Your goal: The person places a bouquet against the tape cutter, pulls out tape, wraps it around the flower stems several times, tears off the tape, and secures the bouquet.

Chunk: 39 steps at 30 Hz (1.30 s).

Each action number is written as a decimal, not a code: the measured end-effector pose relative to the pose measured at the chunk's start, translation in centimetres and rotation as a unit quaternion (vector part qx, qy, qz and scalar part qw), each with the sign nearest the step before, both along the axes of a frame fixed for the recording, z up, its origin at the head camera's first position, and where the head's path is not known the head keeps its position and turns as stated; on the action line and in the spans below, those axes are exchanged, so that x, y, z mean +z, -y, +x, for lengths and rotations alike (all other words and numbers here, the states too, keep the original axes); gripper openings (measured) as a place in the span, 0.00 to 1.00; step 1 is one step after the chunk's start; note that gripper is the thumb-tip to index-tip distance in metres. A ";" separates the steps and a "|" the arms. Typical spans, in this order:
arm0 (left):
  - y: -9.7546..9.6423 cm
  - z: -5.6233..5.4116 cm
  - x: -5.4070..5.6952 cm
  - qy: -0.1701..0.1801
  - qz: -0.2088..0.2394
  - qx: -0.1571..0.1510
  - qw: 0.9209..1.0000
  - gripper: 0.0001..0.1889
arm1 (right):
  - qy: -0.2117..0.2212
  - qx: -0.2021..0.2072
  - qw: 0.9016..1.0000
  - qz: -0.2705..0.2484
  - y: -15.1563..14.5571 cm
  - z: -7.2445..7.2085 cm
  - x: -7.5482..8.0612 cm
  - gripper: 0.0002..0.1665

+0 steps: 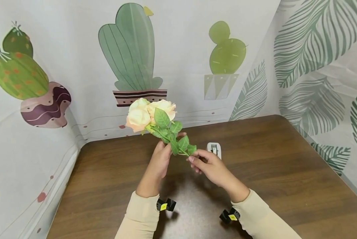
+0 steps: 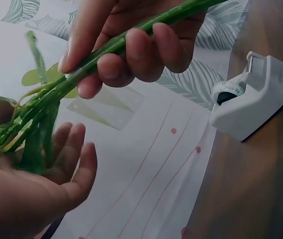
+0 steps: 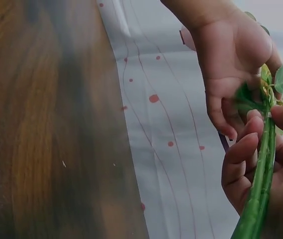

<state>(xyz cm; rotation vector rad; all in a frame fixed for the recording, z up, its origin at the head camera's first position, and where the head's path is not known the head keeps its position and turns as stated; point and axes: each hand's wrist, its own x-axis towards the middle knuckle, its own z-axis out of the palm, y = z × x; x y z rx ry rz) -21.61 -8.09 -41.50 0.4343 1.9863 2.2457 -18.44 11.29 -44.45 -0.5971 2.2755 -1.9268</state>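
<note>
Pale peach roses [image 1: 137, 118] with green leaves [image 1: 161, 118] are held up above the table, blooms toward the upper left. My left hand [image 1: 160, 157] holds the stems just under the blooms, its thumb and partly curled fingers around the leafy part. Lower down, my right hand [image 1: 209, 164] pinches the green stems [image 2: 116, 45] between thumb and fingers. In the right wrist view the stems [image 3: 260, 184] run side by side from the right hand's grip toward the lower edge. Leaves hide part of the left fingers in the head view.
A white tape dispenser [image 2: 255, 102] with a roll of tape stands on the brown wooden table [image 1: 106, 186], behind my right hand. A printed cloth [image 1: 184, 59] with cacti and leaves hangs behind and beside the table.
</note>
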 end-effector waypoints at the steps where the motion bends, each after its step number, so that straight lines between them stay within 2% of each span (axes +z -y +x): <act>1: 0.1 -0.1 -0.1 0.002 -0.006 0.002 1.000 0.21 | 0.000 -0.001 1.000 -0.004 0.1 0.1 0.0 0.09; 6: 0.4 -0.4 -0.2 0.026 -0.045 0.026 0.998 0.23 | -0.009 -0.020 1.000 -0.008 0.4 0.3 -0.1 0.08; 8: 0.5 -0.5 -0.2 0.036 -0.049 0.046 0.997 0.22 | -0.006 -0.029 0.999 -0.015 0.6 0.4 -0.2 0.08; 12: 0.6 -0.6 -0.3 0.034 -0.046 0.097 0.994 0.18 | 0.009 -0.041 0.999 -0.028 1.0 0.5 -0.4 0.08; 15: 0.6 -0.6 -0.3 0.027 -0.035 0.115 0.992 0.15 | 0.015 -0.045 0.999 -0.022 1.3 0.6 -0.7 0.08; 21: 0.6 -0.7 -0.7 0.025 -0.014 0.103 0.994 0.14 | -0.010 -0.061 0.997 0.047 1.5 0.6 -1.1 0.05; 26: 0.7 -0.9 -1.2 0.039 -0.023 0.096 0.994 0.13 | -0.012 -0.056 0.993 0.100 1.4 0.4 -1.5 0.07; 34: 0.9 -1.4 -2.0 0.070 -0.056 0.080 0.993 0.16 | 0.011 -0.033 0.994 0.106 1.5 0.2 -2.0 0.07; 39: 1.0 -1.9 -3.0 0.099 -0.070 0.067 0.990 0.17 | 0.025 -0.024 0.993 0.116 1.6 0.0 -2.7 0.07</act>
